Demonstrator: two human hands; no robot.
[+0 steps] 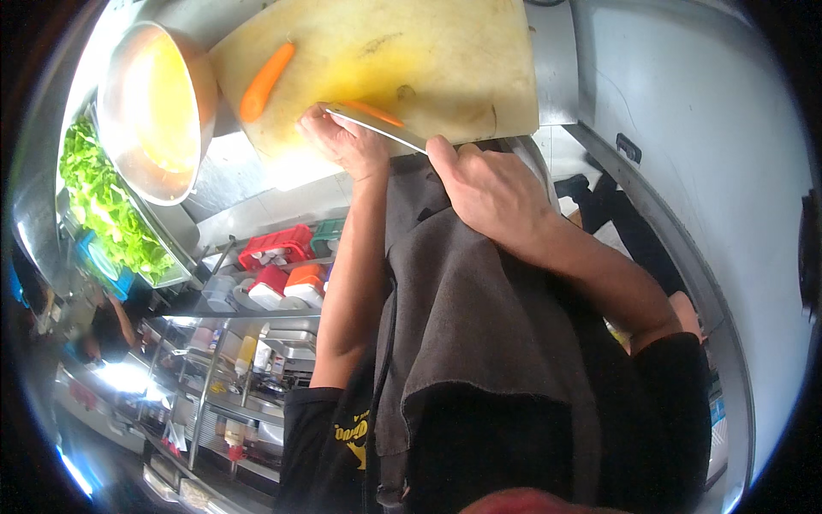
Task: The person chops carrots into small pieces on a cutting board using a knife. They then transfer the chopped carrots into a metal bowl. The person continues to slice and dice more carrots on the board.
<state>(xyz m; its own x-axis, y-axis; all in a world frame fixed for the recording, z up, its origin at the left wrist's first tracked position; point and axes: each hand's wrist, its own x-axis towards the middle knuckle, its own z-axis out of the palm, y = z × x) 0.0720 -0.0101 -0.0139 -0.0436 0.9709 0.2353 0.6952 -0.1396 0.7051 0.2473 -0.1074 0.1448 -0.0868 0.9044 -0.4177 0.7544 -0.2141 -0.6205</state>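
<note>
My right hand (491,186) grips a knife's handle, which the fingers hide. The knife blade (385,130) slants up and left from it, its far end at the fingers of my left hand (343,138). Those fingers are curled; whether they hold the blade, a carrot or both cannot be told. Beyond the blade, partly hidden by it, an orange carrot piece (376,113) shows on the worn, yellowish cutting board (462,70). A peeled whole carrot (266,83) lies apart, on the left part of the board.
Left of the board stands a metal bowl (204,96) with yellow-orange contents. Green lettuce (109,205) fills a container beside it. Lower left, shelves hold a red basket (277,247) and other containers. Another person (112,327) is at the far left. A pale panel (674,128) stands at right.
</note>
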